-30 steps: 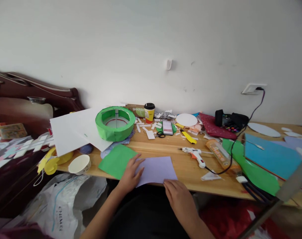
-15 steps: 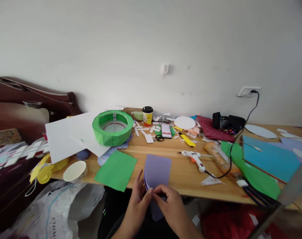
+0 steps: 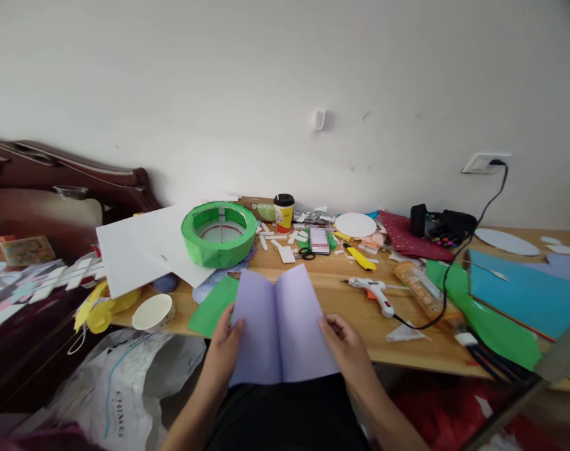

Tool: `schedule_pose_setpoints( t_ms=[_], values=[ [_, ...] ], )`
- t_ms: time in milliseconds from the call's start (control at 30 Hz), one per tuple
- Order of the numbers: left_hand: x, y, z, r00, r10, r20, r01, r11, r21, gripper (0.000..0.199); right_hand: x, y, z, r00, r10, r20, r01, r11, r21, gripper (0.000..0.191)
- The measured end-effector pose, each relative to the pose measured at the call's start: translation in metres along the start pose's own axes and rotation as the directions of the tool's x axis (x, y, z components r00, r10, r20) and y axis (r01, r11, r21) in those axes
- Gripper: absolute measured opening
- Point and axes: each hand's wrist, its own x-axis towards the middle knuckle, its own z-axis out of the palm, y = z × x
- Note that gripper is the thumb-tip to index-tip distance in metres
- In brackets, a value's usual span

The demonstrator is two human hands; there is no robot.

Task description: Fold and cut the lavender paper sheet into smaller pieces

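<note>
A purple sheet of paper [image 3: 300, 332] with a crease down its middle is spread between my hands at the table's front edge. My left hand [image 3: 226, 338] grips its left edge, thumb on the near face. On the right edge, my right hand [image 3: 344, 338] pinches the paper between thumb and curled fingers. Partly behind the purple paper lies a green sheet [image 3: 212, 308]. Further back on the left stands a green paper-covered ring [image 3: 219, 254] on white board.
A white glue gun [image 3: 372, 293], a yellow cutter [image 3: 361, 258] and black scissors [image 3: 306, 254] lie on the wooden table. A lidded cup [image 3: 284, 214] stands at the back. On the left are a white bowl [image 3: 153, 313] and white board [image 3: 134, 250]; a black cable [image 3: 447, 275] crosses the right.
The folded purple paper has been opened out, and my hands have moved apart to its two side edges. It now covers part of the green sheet. The view has shifted slightly left.
</note>
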Motion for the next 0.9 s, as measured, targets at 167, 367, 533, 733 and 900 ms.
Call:
schedule_pose_setpoints(
  t_ms=[167, 367, 533, 733, 900],
  values=[
    [0.032, 0.003, -0.016, 0.995, -0.102, 0.014, 0.101, 0.990, 0.099, 0.077, 0.023, 0.018, -0.028, 0.994, -0.069, -0.081, 0.026, 0.895, -0.446, 0.037],
    [0.049, -0.006, -0.025, 0.967, 0.186, 0.176, -0.249, 0.845, 0.474, 0.081, 0.035, 0.023, -0.036, 0.993, 0.016, -0.116, -0.097, 0.658, -0.746, 0.028],
    [0.026, 0.007, -0.021, 0.722, 0.283, 0.632, -0.680, 0.118, 0.724, 0.072, 0.027, 0.018, -0.029, 0.995, 0.006, -0.101, -0.089, 0.530, -0.843, 0.033],
    [0.018, -0.001, 0.005, 0.656, 0.070, 0.752, -0.751, -0.039, 0.659, 0.065, 0.022, 0.017, -0.028, 0.997, -0.064, -0.050, -0.019, 0.414, -0.910, 0.027],
    [0.014, -0.011, 0.026, 0.653, 0.085, 0.753, -0.753, -0.036, 0.657, 0.042, 0.020, 0.019, -0.027, 0.996, -0.081, -0.049, -0.013, 0.389, -0.921, 0.028]
  ],
)
